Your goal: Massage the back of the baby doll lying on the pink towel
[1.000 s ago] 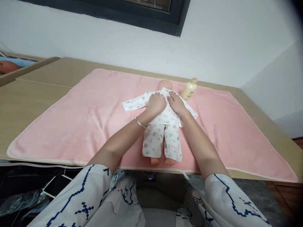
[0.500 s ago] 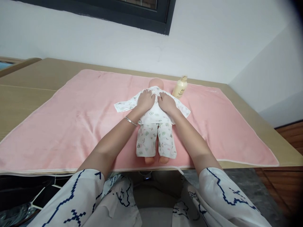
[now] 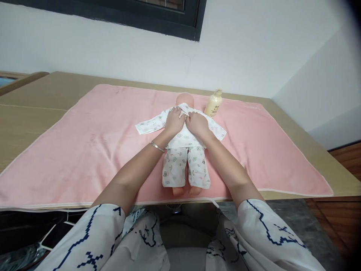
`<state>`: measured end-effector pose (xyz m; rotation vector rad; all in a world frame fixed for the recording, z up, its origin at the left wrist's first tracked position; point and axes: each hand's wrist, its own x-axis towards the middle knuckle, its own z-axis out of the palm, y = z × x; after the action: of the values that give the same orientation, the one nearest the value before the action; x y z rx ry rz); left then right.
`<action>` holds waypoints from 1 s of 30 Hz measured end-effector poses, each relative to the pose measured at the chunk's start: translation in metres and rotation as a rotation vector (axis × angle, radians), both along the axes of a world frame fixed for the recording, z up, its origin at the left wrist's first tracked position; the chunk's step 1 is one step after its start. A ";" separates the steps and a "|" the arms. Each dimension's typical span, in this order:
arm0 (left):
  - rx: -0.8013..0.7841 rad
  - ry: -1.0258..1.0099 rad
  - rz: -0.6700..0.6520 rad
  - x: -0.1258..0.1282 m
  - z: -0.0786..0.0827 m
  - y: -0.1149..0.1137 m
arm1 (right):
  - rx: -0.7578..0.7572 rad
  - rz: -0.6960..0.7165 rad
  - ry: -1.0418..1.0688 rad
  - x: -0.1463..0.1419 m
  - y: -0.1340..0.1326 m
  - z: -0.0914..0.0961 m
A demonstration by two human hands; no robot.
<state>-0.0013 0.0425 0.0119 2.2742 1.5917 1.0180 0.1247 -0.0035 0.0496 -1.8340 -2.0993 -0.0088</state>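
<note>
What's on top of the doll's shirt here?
The left hand and right hand rest side by side on its upper part. The shirt directly beneath them is covered, so its print there cannot be seen.

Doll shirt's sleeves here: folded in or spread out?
Spread out: the shirt sleeves extend to either side over the pink cloth.

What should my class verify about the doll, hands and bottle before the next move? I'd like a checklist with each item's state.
1. Doll lying on the blanket: ok.
2. Left hand and right hand both on the shirt: ok.
3. Bottle apart from both hands: ok.
4. Bracelet off: not ok; it circles the left wrist.
5. Feet covered: not ok; they show below the trousers.
6. Shirt fastened in front: cannot tell; the hands cover part of it.
</note>
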 end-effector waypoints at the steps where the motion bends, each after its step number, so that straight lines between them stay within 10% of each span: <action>1: -0.008 -0.019 0.008 0.000 -0.003 0.001 | -0.001 0.000 0.003 0.001 0.001 0.000; 13: -0.056 -0.103 0.051 0.001 -0.005 -0.007 | 0.016 0.124 0.226 0.022 0.029 -0.032; 30: 0.069 -0.192 0.176 -0.005 -0.013 -0.018 | 0.186 0.166 0.259 0.006 0.011 -0.018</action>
<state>-0.0058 0.0244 -0.0016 2.0330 1.7211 1.3105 0.1302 0.0071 0.0315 -1.4653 -1.9888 0.0686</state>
